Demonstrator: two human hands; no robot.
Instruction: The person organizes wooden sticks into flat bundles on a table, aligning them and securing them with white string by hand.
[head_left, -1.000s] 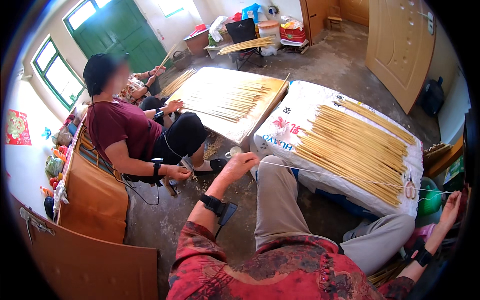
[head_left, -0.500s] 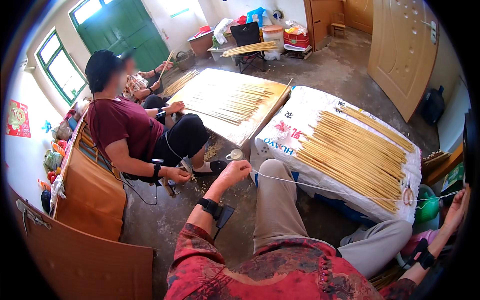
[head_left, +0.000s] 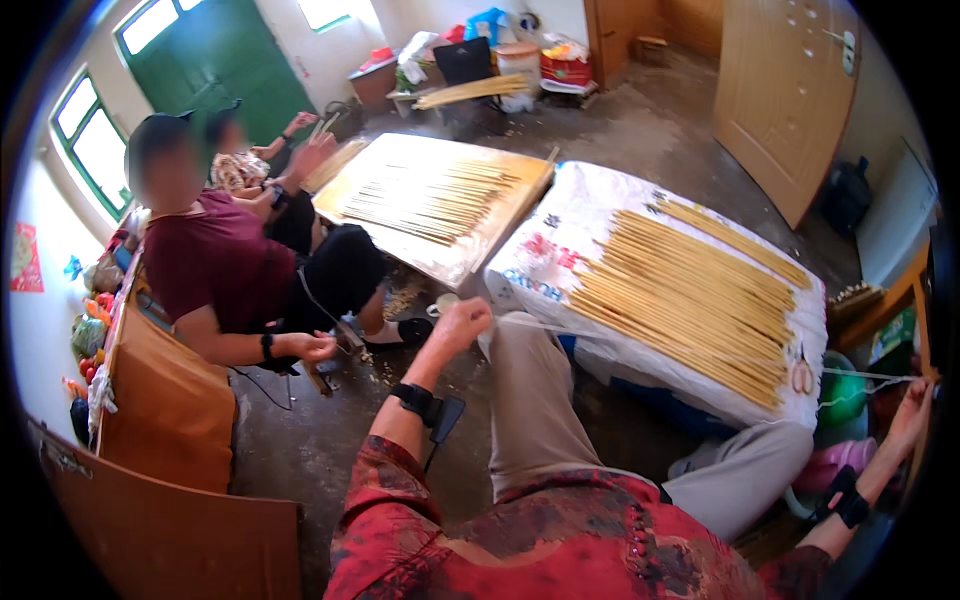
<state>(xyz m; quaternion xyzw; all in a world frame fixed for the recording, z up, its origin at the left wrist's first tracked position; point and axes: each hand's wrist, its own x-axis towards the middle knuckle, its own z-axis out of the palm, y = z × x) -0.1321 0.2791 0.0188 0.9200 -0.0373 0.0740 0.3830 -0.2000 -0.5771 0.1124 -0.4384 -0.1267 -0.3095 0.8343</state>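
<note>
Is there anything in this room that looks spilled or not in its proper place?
Yes. Pale scraps lie scattered on the floor near the co-worker's dark shoe, like unswept litter. Also, thin sticks rest across the black chair, an unusual storage place.

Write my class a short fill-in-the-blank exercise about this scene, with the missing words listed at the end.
1. The string between the wearer's left hand and right hand is coloured ____.
2. In this view, the scissors on the cover lie nearer the wearer's ____ hand.
3. The large door at the picture's upper left is coloured ____.

Missing words: white; right; green.
</note>
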